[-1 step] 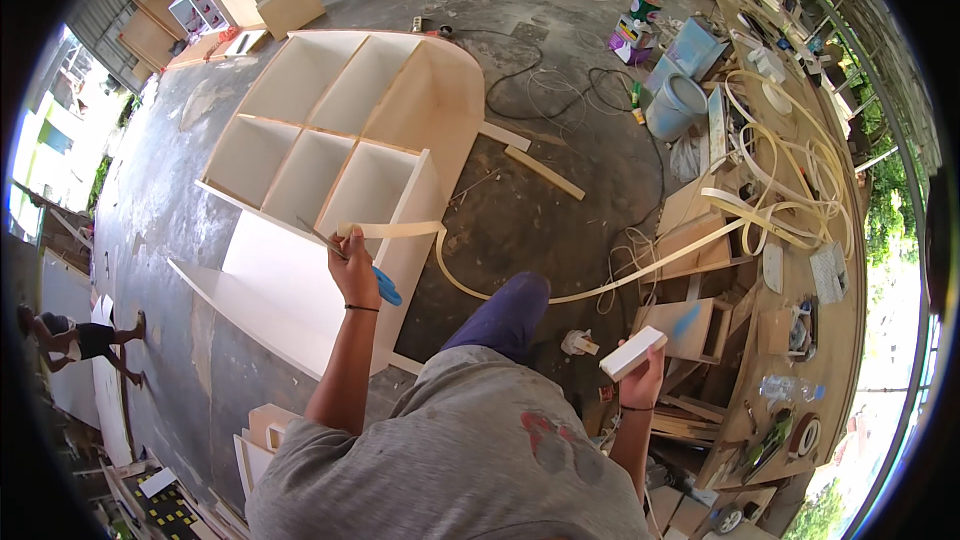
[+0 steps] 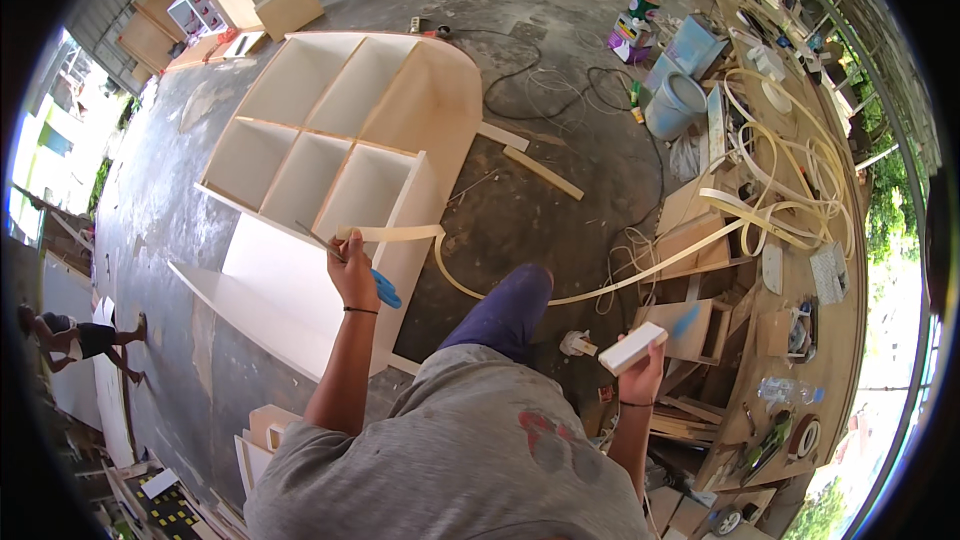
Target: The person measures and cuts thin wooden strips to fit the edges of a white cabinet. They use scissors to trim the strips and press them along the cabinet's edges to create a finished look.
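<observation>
My left hand is closed, pinching the free end of a pale, flat edging strip. The same hand holds a blue-handled tool with a thin metal blade sticking out at upper left; it looks like scissors. The strip hangs in a curve past my knee and runs to a loose tangle on the bench at right. My right hand grips a white rectangular block, held apart from the strip. Beyond and below my left hand lies a large white wooden cabinet with several open compartments and one rounded end.
A long wooden workbench at right carries tape, a plastic bottle and tools. Beside it stand a bucket and tins. Cables and a wood batten lie on the floor. Another person is at far left.
</observation>
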`<state>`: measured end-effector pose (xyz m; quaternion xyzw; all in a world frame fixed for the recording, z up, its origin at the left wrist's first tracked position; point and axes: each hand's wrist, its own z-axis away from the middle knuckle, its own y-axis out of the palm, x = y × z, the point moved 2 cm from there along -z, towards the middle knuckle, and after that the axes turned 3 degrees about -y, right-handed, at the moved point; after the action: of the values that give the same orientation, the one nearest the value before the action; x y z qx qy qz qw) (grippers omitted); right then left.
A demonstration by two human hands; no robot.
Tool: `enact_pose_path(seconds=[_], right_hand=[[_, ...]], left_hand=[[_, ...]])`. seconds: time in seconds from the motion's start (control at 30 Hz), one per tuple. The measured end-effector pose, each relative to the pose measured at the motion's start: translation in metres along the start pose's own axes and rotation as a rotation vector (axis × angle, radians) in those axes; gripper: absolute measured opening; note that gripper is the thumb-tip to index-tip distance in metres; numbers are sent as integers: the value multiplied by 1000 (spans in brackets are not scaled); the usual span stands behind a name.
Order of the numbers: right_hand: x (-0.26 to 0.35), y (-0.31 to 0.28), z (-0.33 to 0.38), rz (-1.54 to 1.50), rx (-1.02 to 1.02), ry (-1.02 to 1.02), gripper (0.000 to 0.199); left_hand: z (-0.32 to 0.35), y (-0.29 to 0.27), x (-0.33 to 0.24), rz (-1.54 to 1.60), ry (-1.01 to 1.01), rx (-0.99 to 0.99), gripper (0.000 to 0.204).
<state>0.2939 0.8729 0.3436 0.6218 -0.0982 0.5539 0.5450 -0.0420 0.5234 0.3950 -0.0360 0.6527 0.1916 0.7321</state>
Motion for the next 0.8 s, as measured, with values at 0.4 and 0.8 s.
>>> enact_pose_path(seconds=[0.4, 0.8], right_hand=[[-22, 13, -166, -141, -156, 177, 46], [15, 151, -509, 0, 90, 209, 50]], left_hand=[[-70, 213, 87, 14, -60, 154, 11], [-179, 382, 116, 91, -252, -60, 18]])
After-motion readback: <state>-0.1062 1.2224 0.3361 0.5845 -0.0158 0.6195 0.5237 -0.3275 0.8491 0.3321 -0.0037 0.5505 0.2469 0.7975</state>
